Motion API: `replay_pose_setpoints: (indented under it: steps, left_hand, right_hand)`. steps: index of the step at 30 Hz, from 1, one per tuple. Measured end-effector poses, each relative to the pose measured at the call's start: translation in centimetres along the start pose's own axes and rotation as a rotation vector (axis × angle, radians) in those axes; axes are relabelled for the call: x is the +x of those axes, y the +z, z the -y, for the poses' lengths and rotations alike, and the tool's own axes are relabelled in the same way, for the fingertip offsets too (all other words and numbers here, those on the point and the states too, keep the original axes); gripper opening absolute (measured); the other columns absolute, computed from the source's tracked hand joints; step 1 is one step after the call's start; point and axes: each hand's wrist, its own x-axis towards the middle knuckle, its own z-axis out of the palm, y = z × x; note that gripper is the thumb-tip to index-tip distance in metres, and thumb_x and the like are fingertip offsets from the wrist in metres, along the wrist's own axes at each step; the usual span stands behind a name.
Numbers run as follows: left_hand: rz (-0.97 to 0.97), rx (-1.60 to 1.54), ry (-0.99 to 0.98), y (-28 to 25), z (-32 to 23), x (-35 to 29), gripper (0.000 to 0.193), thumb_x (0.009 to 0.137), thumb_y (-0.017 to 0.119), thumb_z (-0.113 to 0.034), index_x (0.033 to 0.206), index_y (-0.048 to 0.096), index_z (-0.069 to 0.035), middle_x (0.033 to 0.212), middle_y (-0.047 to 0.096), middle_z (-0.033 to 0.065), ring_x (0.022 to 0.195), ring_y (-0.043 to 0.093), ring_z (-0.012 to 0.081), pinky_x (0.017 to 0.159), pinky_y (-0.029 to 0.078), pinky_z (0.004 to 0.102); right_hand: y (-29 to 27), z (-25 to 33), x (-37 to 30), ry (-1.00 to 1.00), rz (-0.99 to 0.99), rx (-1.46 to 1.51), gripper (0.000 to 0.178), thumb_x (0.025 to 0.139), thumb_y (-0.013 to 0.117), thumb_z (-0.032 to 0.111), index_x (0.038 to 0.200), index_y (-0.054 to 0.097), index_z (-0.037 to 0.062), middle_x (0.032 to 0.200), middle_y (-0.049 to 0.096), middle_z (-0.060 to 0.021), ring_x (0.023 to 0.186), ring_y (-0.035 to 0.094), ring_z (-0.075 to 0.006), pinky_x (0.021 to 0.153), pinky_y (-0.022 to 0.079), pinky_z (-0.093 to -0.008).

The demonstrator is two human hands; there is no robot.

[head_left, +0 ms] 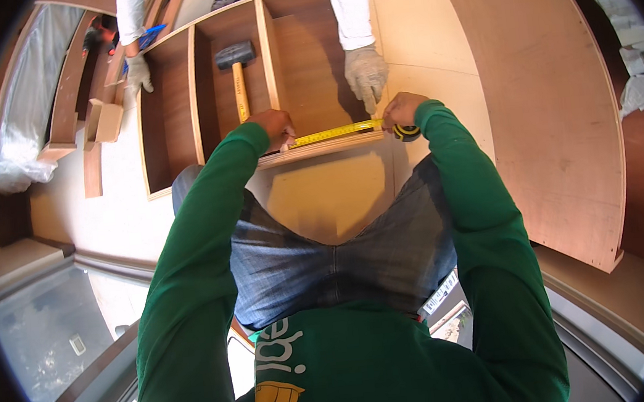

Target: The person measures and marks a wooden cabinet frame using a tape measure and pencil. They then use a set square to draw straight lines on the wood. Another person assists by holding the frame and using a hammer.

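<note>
My left hand point(274, 126) is closed on the free end of a yellow tape measure blade point(335, 132), at the near edge of a wooden cabinet frame point(269, 52). The blade runs along that near board to my right hand point(404, 109), whose fingers close on it beside the black and yellow case point(408, 133). A co-worker's gloved hand point(367, 74) points a finger down close to the blade, next to my right hand. Their other gloved hand point(138, 74) rests at the frame's far left edge. A sledgehammer point(236, 55) with a black head lies in the middle compartment.
A long wooden panel point(543, 105) lies to the right. Boards and an open cardboard-coloured box point(105, 120) stand at the left, near a red and black power tool point(98, 37). Plastic-wrapped material point(32, 88) is at the far left. Glass point(49, 324) lies behind on the left.
</note>
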Motion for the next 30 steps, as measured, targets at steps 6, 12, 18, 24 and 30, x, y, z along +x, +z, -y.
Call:
replay_pose_setpoints:
  steps: [6,12,18,24,30]
  left_hand:
    - [-0.034,-0.041,0.036,-0.6,-0.8,-0.5,0.007,0.088,0.071,-0.007,0.093,0.075,-0.009,0.105,0.071,0.01,0.102,0.07,0.0319,0.084,0.055,0.044]
    - [-0.049,-0.038,0.027,-0.1,-0.4,-0.9,0.013,0.086,0.068,0.0,0.095,0.074,-0.008,0.112,0.069,0.0082,0.104,0.069,0.0327,0.086,0.055,0.044]
    - [-0.037,-0.075,-0.005,-0.6,-1.1,-0.8,0.014,0.086,0.069,0.003,0.095,0.074,-0.007,0.113,0.069,0.008,0.107,0.069,0.032,0.086,0.055,0.0429]
    - [-0.076,-0.086,0.023,-0.4,-1.5,-1.6,0.011,0.09,0.065,0.002,0.097,0.072,-0.004,0.115,0.068,0.0105,0.107,0.068,0.0348,0.088,0.055,0.0432]
    - [-0.113,-0.124,0.02,0.0,-2.1,-2.5,0.014,0.094,0.059,0.002,0.101,0.07,-0.003,0.119,0.064,0.0108,0.105,0.067,0.0368,0.089,0.054,0.0451]
  right_hand:
    - [-0.2,0.2,-0.5,0.049,-0.011,0.062,0.017,0.075,0.079,0.028,0.085,0.085,0.0164,0.082,0.076,-0.0029,0.071,0.066,-0.0197,0.067,0.054,-0.0364]
    - [-0.3,0.3,-0.1,0.028,-0.002,0.031,0.018,0.075,0.08,0.027,0.085,0.085,0.0139,0.081,0.076,-0.0048,0.07,0.067,-0.0209,0.065,0.054,-0.0371]
    - [0.2,-0.6,0.6,0.034,-0.018,0.067,0.018,0.076,0.079,0.028,0.084,0.085,0.0133,0.081,0.076,-0.0062,0.07,0.067,-0.0215,0.065,0.054,-0.0372]
    - [0.3,-0.3,0.0,0.027,-0.003,0.076,0.018,0.078,0.076,0.028,0.086,0.085,0.0137,0.083,0.078,-0.0019,0.074,0.067,-0.0179,0.068,0.054,-0.0339]
    - [-0.1,0.2,-1.2,0.067,0.077,0.043,0.019,0.079,0.075,0.027,0.089,0.085,0.0149,0.086,0.079,0.0005,0.078,0.068,-0.0151,0.07,0.054,-0.0318]
